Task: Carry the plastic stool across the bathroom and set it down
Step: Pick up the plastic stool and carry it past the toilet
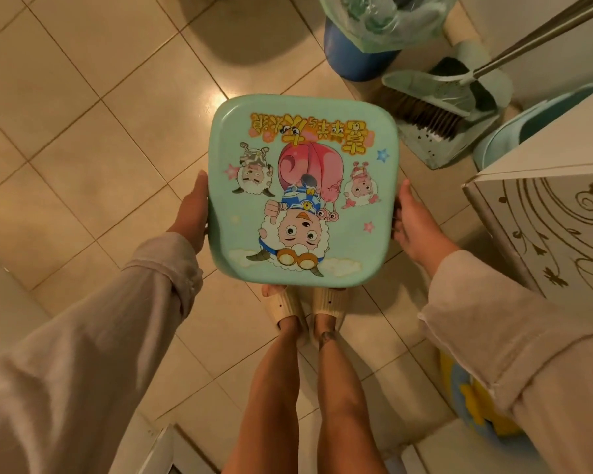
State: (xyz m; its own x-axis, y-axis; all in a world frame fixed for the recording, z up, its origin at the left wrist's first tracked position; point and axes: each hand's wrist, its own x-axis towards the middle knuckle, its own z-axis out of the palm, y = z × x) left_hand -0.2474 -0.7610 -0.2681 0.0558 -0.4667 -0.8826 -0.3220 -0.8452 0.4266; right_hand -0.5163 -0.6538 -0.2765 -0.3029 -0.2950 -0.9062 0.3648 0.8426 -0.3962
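Fingers [402, 196] of both hands on stool [302, 189]

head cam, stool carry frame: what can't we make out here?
- Stool legs: head view, hidden under its own seat.
- Fingers of left hand and right hand: curled below the seat rim, so the grip is unseen.
- Toes of the slippers: covered by the seat's near edge.
- Bin top: cut off by the top edge.
- Broom handle end: runs out the upper right edge.
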